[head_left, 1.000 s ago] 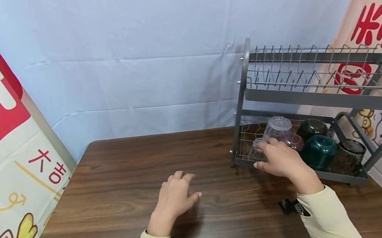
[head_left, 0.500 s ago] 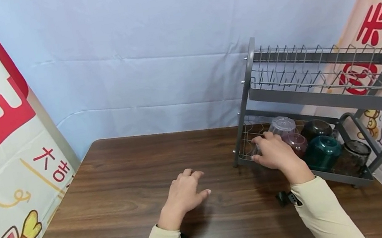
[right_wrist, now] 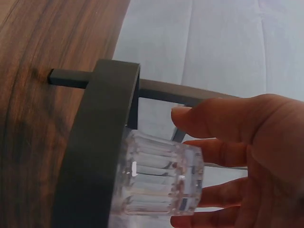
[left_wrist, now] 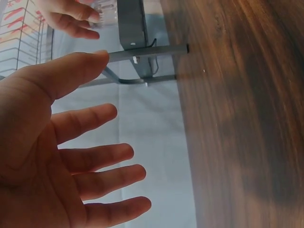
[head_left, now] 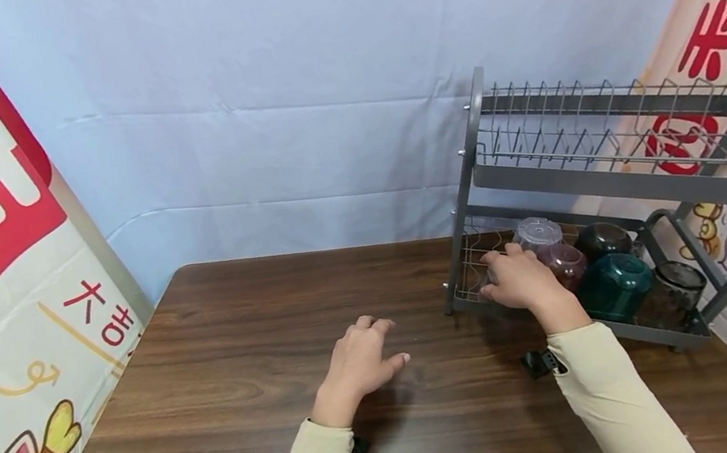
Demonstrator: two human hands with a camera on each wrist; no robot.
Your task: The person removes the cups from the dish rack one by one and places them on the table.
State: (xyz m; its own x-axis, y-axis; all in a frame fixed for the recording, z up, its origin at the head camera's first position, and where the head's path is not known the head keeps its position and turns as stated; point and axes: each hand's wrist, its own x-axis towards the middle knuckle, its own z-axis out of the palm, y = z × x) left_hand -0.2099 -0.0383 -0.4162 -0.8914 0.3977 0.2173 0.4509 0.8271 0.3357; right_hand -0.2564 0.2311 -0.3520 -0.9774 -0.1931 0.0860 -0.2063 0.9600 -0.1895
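My right hand (head_left: 524,280) reaches into the left end of the dish rack's lower tier. In the right wrist view, a clear ribbed glass (right_wrist: 156,178) stands upside down behind the rack's front rail (right_wrist: 95,147). The fingers spread behind its base, and the thumb is held apart above it. From the head view this glass is mostly hidden by the hand. Beside it are another clear glass (head_left: 539,231), a pinkish-purple glass (head_left: 565,266) and a teal glass (head_left: 615,288). My left hand (head_left: 360,359) hovers over the table with spread fingers, touching nothing.
The grey two-tier dish rack (head_left: 615,176) stands at the table's right, its upper wire tier overhanging the glasses. Two dark glasses, one a black glass (head_left: 603,241) and one a brownish glass (head_left: 671,295), sit further right. Pale cloth (head_left: 244,118) hangs behind the wooden table (head_left: 213,364).
My right hand has shifted slightly deeper into the lower tier around the clear ribbed glass. The left hand has drifted right and a little forward. The head view has shifted slightly.
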